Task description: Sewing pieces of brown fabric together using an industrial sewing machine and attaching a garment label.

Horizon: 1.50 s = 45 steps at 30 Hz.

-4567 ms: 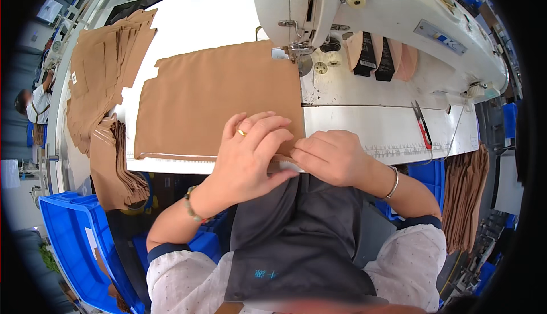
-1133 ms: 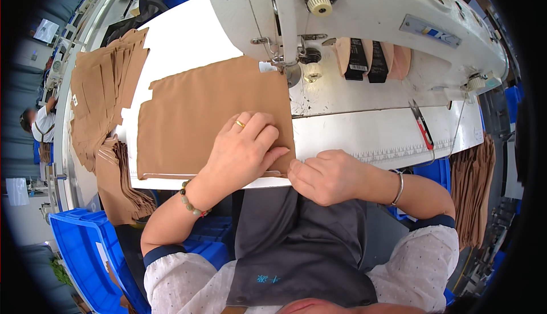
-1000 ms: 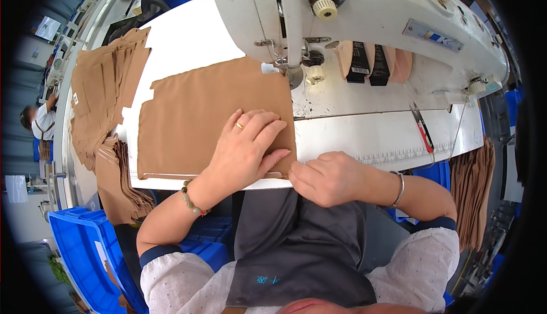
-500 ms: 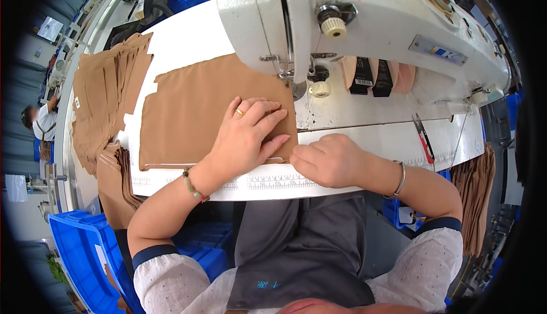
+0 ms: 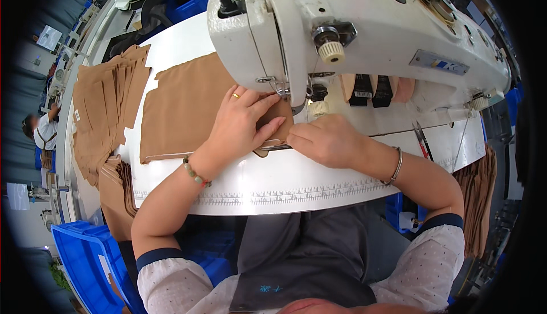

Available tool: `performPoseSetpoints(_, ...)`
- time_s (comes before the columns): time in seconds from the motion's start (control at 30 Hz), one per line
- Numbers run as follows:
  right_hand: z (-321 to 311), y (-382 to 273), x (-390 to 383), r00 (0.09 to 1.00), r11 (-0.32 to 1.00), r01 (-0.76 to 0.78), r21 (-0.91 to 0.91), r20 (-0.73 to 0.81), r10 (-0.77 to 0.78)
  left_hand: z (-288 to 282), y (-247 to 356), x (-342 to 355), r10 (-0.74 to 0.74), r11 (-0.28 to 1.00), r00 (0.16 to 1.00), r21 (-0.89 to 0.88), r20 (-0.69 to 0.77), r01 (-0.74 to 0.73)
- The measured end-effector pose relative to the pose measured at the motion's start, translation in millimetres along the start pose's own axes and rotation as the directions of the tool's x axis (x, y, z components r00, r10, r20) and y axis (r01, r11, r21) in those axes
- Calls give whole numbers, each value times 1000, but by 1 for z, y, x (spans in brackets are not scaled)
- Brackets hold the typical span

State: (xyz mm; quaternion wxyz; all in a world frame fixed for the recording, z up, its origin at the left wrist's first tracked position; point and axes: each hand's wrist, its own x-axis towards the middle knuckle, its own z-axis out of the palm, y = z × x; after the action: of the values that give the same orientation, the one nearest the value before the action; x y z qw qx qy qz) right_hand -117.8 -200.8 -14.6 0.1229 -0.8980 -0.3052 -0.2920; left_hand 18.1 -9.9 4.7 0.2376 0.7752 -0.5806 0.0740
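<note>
A tan fabric panel (image 5: 182, 106) lies on the white sewing table, its right edge under the presser foot and needle of a white sewing machine (image 5: 245, 46). My left hand (image 5: 242, 121) rests on the panel left of the needle, fingers stretched out, its fingertips close to the presser foot. Nearer to me, my right hand (image 5: 327, 142) has its fingers closed, pinching the panel's near right corner. A pale line runs along the panel's near edge. What the right fingertips hold beneath is hidden.
Stacked tan fabric pieces (image 5: 108, 103) lie at the left, and more hang at the right (image 5: 476, 200). Red-handled thread snips (image 5: 423, 142) lie to the right. A printed ruler (image 5: 285, 194) follows the table's front edge. A blue bin (image 5: 85, 257) stands at lower left.
Both hands and the panel have moved away from me, feeding further under the needle. The panel's near edge now lies farther from the ruler. The view has also shifted slightly.
</note>
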Motion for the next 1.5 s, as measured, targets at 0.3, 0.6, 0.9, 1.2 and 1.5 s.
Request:
performPoseSetpoints(0.3,9,17,0,994,994,-108,13,27,107,2,-21,13,-58,998,994,-10,97,59)
performPoseSetpoints(0.6,11,19,0,989,989,-151,0,-7,151,-12,8,0,284,957,955,88,-88,-276)
performPoseSetpoints(0.9,10,19,1,986,987,-159,30,-49,161,-13,18,0,394,901,910,249,-130,-355)
performPoseSetpoints(1.2,7,18,-3,992,991,-129,-32,-5,129,-10,20,-4,184,980,982,79,-27,-182)
performPoseSetpoints(1.5,-9,10,0,957,947,-290,136,16,291,-16,22,-3,372,904,928,214,25,-369)
